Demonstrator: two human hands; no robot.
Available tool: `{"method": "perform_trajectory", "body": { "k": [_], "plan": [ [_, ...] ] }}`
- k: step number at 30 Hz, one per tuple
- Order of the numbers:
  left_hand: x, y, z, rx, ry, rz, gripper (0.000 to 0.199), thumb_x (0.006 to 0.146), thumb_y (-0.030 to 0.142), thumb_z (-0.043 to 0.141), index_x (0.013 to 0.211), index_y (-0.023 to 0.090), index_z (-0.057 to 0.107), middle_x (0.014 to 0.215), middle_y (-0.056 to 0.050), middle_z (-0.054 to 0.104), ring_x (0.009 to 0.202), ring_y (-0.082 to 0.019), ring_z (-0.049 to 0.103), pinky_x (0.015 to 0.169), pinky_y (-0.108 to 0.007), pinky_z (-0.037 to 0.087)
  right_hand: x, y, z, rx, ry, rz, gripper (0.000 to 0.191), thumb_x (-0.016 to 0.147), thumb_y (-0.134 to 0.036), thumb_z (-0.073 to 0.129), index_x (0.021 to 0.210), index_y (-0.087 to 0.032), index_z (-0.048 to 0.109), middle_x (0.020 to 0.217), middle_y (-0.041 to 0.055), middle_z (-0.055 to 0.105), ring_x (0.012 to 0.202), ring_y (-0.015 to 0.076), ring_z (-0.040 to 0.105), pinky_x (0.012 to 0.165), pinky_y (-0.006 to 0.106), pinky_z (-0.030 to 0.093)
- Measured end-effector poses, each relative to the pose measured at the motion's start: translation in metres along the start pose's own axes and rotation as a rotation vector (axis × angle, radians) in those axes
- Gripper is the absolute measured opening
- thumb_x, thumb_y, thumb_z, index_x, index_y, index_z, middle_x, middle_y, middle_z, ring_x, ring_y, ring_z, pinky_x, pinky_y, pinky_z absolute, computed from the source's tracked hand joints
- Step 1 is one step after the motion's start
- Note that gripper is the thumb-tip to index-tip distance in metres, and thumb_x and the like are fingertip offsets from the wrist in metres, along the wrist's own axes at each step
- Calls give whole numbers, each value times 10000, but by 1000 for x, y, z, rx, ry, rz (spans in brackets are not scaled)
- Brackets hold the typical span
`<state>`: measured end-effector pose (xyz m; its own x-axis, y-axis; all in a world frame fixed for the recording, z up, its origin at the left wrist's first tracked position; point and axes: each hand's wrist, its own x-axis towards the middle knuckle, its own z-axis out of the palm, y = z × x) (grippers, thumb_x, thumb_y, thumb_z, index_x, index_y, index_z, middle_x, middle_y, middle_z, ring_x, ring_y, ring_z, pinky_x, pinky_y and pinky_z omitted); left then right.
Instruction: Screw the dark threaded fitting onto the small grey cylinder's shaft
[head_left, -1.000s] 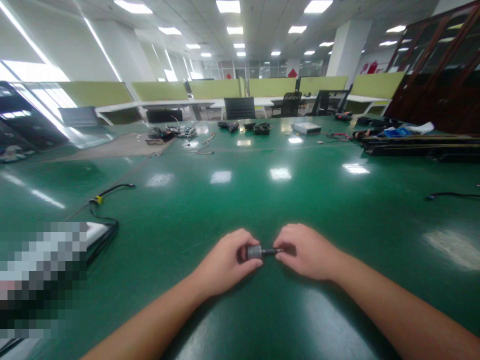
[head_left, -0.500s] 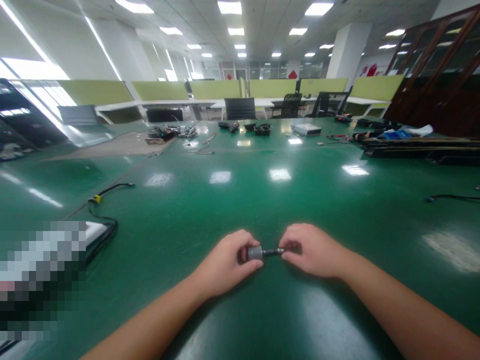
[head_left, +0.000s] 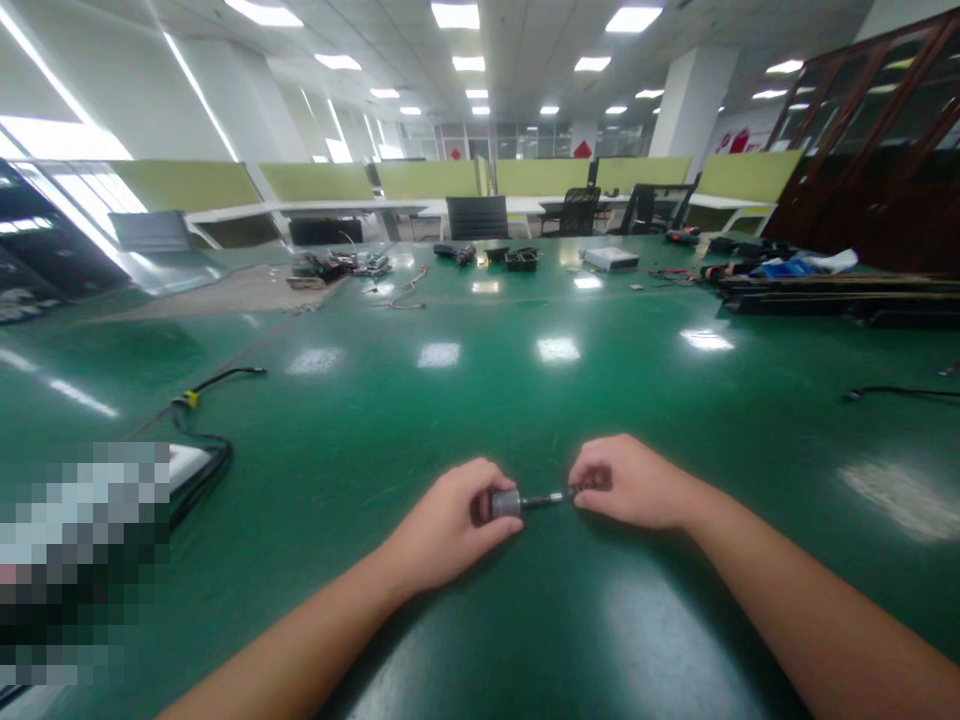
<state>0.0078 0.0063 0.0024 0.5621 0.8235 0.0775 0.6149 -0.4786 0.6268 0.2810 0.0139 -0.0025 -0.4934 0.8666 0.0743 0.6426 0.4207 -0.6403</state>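
Observation:
My left hand is closed around a grey metal cylinder with a thin dark shaft, its thumb and fingers on the thick end. The shaft lies almost level, pointing right, and ends in a bright silvery tip. Just beyond that tip, my right hand pinches a small dark piece between thumb and fingertips. A narrow gap separates the piece from the tip. Most of the piece is hidden by the fingers, so its kind cannot be made out. Both hands are low over the green tabletop.
On the left, a pixelated light-coloured object sits beside a black cable. Another dark cable lies at the right. Farther back are loose electronic parts, a flat silver box and stacked black strips.
My right hand has moved slightly right and away, taking the small dark piece off the shaft's tip, where a gap now shows. My left hand keeps its hold on the cylinder.

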Motion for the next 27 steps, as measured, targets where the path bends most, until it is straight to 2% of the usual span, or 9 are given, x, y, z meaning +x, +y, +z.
{"method": "perform_trajectory", "body": {
  "k": [5, 8, 12, 15, 19, 23, 27],
  "plan": [
    [0, -1, 0, 7, 6, 10, 193, 831, 305, 739, 973, 199, 664, 854, 0, 623, 739, -159, 579, 681, -264, 423, 1, -5, 6, 34, -12, -1, 64, 775, -198, 747, 836, -192, 765, 747, -2, 673, 648, 126, 598, 596, 233, 430],
    [0, -2, 1, 3, 6, 17, 193, 827, 297, 741, 975, 199, 664, 837, 5, 615, 731, -157, 574, 672, -262, 415, 5, -10, 16, 36, -6, -43, 60, 788, -215, 749, 843, -198, 767, 748, -2, 677, 662, 127, 599, 612, 242, 420],
    [0, -3, 2, -1, 11, 44, 186, 824, 276, 739, 977, 201, 666, 831, 7, 617, 731, -157, 572, 664, -260, 405, 11, -21, 36, -28, 78, -123, 62, 830, -272, 741, 875, -235, 764, 784, -10, 699, 724, 140, 602, 688, 273, 402],
    [0, -3, 2, 11, 13, 51, 169, 826, 275, 738, 964, 206, 670, 834, 7, 615, 743, -160, 571, 669, -263, 398, 12, -27, 46, -52, 131, -149, 130, 774, -236, 777, 896, -228, 734, 826, -10, 709, 782, 157, 605, 718, 280, 397],
    [1, -2, 1, 20, 4, 44, 160, 816, 264, 747, 940, 203, 667, 813, 14, 603, 731, -156, 565, 672, -265, 393, 10, -26, 47, -25, 156, -148, 128, 778, -162, 739, 888, -214, 701, 806, -14, 688, 757, 149, 583, 703, 272, 399],
    [2, -3, 2, 23, -1, 41, 171, 821, 271, 745, 958, 205, 666, 819, 12, 602, 734, -157, 561, 671, -264, 391, 10, -25, 45, -17, 167, -201, 90, 794, -147, 723, 858, -200, 690, 825, 7, 688, 810, 170, 585, 754, 293, 415],
    [1, -4, 3, 25, 7, 41, 178, 818, 276, 751, 957, 206, 664, 817, 12, 601, 741, -162, 560, 678, -268, 391, 11, -26, 46, -7, 163, -194, 57, 808, -162, 721, 851, -196, 708, 825, 14, 693, 807, 171, 590, 741, 291, 421]
  ]
}}
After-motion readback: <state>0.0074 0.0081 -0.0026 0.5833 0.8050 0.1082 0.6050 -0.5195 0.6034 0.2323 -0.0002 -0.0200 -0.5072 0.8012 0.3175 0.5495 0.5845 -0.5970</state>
